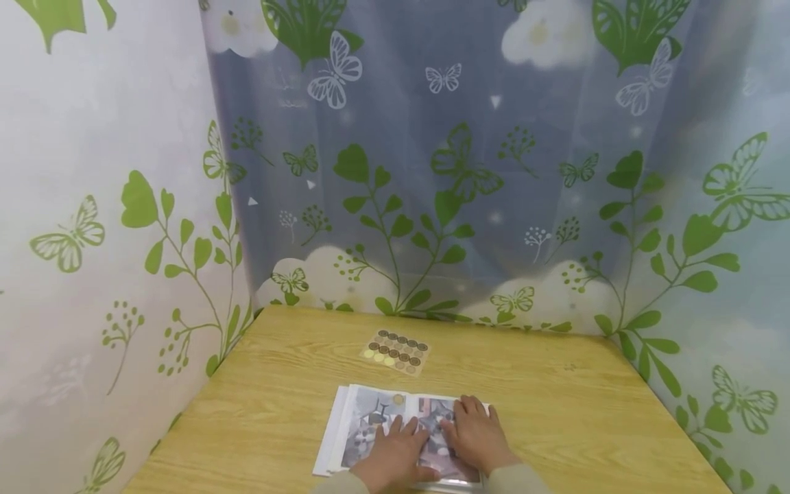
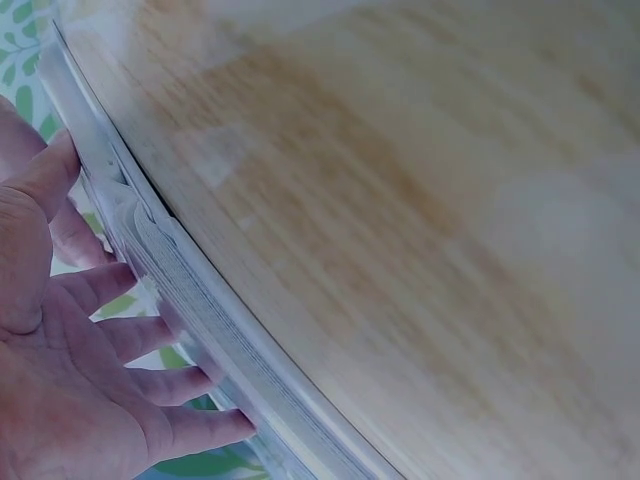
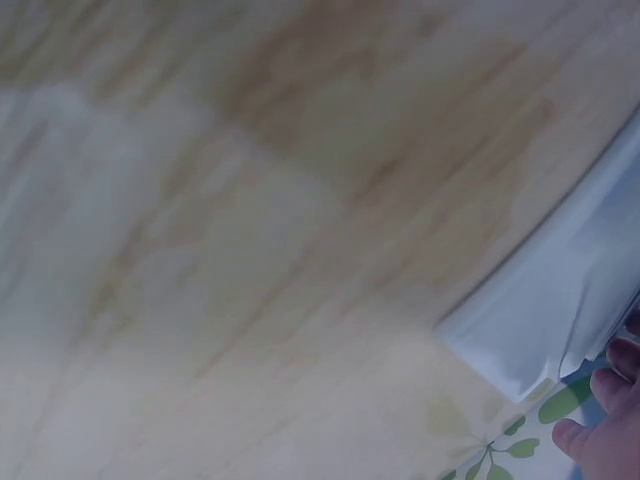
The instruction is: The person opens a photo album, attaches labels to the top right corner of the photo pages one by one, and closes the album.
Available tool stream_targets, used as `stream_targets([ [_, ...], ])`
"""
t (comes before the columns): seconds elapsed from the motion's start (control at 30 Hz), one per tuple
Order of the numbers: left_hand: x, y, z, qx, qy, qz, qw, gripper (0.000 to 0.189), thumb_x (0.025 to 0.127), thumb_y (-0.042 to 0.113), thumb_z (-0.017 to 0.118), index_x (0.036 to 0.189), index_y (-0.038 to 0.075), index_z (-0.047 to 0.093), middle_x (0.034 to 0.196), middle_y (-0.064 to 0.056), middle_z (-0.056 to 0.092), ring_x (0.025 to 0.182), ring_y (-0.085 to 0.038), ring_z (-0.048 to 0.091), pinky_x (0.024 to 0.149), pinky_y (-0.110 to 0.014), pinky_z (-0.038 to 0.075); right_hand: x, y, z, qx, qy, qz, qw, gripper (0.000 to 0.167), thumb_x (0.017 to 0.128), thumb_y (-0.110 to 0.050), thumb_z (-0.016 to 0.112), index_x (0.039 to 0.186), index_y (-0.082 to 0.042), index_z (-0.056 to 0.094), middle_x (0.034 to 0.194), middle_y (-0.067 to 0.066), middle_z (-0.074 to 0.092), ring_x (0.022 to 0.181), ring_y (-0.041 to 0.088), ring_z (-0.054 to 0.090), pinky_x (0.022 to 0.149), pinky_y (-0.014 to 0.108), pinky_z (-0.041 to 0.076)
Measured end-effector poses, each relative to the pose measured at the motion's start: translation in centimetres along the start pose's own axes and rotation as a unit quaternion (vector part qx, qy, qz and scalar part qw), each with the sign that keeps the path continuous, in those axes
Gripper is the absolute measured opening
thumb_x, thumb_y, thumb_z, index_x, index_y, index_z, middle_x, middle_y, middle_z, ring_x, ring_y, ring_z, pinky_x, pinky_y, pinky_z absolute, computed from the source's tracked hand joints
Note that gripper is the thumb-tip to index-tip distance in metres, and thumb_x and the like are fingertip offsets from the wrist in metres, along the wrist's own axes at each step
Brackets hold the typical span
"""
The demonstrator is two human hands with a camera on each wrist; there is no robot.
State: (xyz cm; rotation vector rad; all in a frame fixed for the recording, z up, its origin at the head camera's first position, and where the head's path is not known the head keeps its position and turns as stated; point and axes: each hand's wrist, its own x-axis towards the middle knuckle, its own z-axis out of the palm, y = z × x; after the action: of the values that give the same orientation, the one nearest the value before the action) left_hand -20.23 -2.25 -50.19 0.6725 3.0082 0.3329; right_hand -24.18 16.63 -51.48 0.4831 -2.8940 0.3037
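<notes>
An open picture book (image 1: 334,432) with greyish illustrated pages lies near the front of the table. My left hand (image 1: 395,454) rests on it around the center fold, fingers spread over the lower pages. On the right page lies my right hand (image 1: 480,432), its fingers extended toward the upper right edge. The left wrist view shows the left hand (image 2: 80,390) with straight fingers along the thick page edges of the book (image 2: 200,290). In the right wrist view, a white corner of the book (image 3: 550,320) appears beside part of the right hand (image 3: 612,435). A tan round sticker (image 1: 398,398) sits at the left page's top.
Behind the book, a sheet of round stickers (image 1: 395,352) in dark brown, tan and pale yellow lies on the wood-grain table (image 1: 555,412). Curtains (image 1: 413,206) printed with green leaves and butterflies enclose the table at the back and both sides.
</notes>
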Motion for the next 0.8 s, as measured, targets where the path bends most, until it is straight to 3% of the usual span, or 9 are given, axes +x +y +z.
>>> stream_targets([
  [0.33, 0.2, 0.0, 0.3, 0.005, 0.000, -0.003, 1.0000, 0.078, 0.081, 0.065, 0.066, 0.142, 0.016, 0.054, 0.149, -0.010, 0.048, 0.137, -0.041, 0.040, 0.107, -0.065, 0.034, -0.1, 0.0, 0.1, 0.002, -0.032, 0.016, 0.9994, 0.059, 0.103, -0.042, 0.047, 0.137, 0.005, 0.052, 0.144, 0.026, 0.046, 0.135, 0.044, 0.041, 0.109, 0.069, 0.024],
  [0.8, 0.1, 0.1, -0.1, 0.010, 0.000, -0.001, 0.9999, 0.079, 0.081, 0.065, 0.067, 0.141, 0.016, 0.055, 0.148, -0.012, 0.049, 0.136, -0.041, 0.041, 0.105, -0.065, 0.035, -1.9, 1.2, -0.2, 0.023, -0.017, 0.026, 0.9992, 0.052, 0.100, -0.038, 0.053, 0.141, -0.007, 0.054, 0.146, 0.031, 0.042, 0.134, 0.048, 0.039, 0.107, 0.071, 0.026],
])
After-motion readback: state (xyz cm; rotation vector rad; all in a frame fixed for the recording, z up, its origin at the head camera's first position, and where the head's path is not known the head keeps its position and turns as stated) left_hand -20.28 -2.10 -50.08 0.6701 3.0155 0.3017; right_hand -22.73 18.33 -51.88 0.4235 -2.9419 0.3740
